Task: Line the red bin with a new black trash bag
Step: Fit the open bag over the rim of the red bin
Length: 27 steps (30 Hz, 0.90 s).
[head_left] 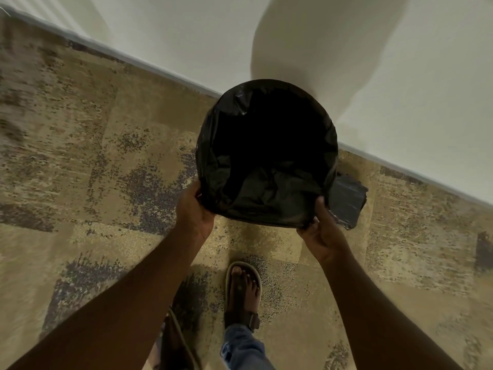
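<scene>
Gripping the black trash bag (266, 198), both hands' fingers (320, 209) curl closed.

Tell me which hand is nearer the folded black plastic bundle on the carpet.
Right. The right hand sits just beside the folded black plastic bundle; the left hand is across the black trash bag.

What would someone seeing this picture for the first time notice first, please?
The eye lands on the black bag, stretched open in a wide round mouth at the centre, by the wall; no red of the bin shows. Next come the two hands at its near edge: the left hand against the side, the right hand with a grip on the plastic. Below, a sandalled foot stands on the patterned carpet.
</scene>
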Each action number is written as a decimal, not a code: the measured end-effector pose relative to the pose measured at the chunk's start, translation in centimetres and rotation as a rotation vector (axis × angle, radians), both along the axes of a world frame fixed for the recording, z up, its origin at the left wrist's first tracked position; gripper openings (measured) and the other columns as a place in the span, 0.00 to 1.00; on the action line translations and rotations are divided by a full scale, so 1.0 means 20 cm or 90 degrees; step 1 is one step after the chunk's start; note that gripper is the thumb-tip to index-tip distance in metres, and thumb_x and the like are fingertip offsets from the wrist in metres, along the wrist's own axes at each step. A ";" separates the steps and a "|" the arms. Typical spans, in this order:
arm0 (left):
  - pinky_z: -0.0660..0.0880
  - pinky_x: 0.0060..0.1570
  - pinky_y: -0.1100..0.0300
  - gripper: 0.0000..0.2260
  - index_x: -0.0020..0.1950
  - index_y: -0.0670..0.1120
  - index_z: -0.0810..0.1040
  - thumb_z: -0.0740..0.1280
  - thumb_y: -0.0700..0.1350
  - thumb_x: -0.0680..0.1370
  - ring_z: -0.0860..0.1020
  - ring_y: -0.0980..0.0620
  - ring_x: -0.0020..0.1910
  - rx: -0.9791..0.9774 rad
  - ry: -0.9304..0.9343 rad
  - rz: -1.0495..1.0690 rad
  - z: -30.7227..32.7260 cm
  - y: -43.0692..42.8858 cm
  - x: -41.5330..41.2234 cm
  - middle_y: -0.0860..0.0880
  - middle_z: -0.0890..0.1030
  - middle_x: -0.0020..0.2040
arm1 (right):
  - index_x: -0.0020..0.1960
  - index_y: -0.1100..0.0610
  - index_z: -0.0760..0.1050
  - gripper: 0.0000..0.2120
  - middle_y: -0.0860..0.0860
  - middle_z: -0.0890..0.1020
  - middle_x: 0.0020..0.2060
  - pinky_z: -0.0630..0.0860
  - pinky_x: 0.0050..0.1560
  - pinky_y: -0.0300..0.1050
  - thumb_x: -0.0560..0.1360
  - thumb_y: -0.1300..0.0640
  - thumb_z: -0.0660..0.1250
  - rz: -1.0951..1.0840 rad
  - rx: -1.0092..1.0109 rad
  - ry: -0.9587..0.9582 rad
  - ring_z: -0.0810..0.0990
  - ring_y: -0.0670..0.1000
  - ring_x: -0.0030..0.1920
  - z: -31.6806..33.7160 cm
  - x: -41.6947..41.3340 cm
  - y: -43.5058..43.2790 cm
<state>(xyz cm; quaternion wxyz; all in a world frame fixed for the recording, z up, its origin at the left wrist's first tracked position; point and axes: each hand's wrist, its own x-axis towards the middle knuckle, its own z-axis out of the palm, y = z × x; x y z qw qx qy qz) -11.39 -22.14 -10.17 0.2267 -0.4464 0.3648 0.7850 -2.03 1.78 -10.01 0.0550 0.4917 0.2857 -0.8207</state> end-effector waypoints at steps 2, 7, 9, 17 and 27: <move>0.72 0.60 0.45 0.09 0.52 0.40 0.73 0.54 0.37 0.77 0.75 0.40 0.57 0.014 0.003 0.002 -0.02 -0.01 0.00 0.38 0.75 0.58 | 0.56 0.55 0.75 0.12 0.52 0.84 0.52 0.81 0.43 0.39 0.73 0.62 0.65 0.066 0.033 0.016 0.85 0.47 0.47 -0.01 0.03 -0.01; 0.73 0.52 0.53 0.23 0.60 0.33 0.71 0.49 0.24 0.68 0.73 0.39 0.58 -0.096 0.013 -0.128 -0.05 0.01 -0.02 0.36 0.74 0.59 | 0.57 0.59 0.74 0.20 0.52 0.81 0.50 0.79 0.47 0.40 0.72 0.78 0.60 0.133 0.105 -0.059 0.80 0.50 0.51 -0.06 0.03 0.00; 0.75 0.51 0.54 0.24 0.62 0.30 0.70 0.51 0.23 0.68 0.75 0.40 0.57 -0.152 0.005 -0.172 -0.09 0.02 -0.03 0.35 0.75 0.58 | 0.59 0.62 0.72 0.21 0.54 0.80 0.48 0.75 0.44 0.41 0.72 0.79 0.60 0.143 0.163 -0.129 0.78 0.51 0.47 -0.09 -0.01 0.00; 0.71 0.40 0.51 0.11 0.38 0.46 0.74 0.60 0.32 0.75 0.73 0.45 0.42 -0.341 -0.021 -0.244 -0.15 0.03 -0.14 0.42 0.78 0.43 | 0.55 0.61 0.75 0.13 0.54 0.79 0.41 0.71 0.40 0.45 0.74 0.72 0.61 0.210 0.349 -0.249 0.72 0.51 0.40 -0.22 -0.13 0.00; 0.77 0.23 0.63 0.11 0.49 0.38 0.74 0.63 0.25 0.72 0.79 0.44 0.38 -0.376 -0.015 -0.245 -0.05 -0.02 -0.24 0.38 0.78 0.45 | 0.43 0.55 0.73 0.12 0.54 0.79 0.45 0.77 0.35 0.40 0.74 0.72 0.62 0.158 0.425 -0.177 0.79 0.51 0.45 -0.08 -0.14 0.05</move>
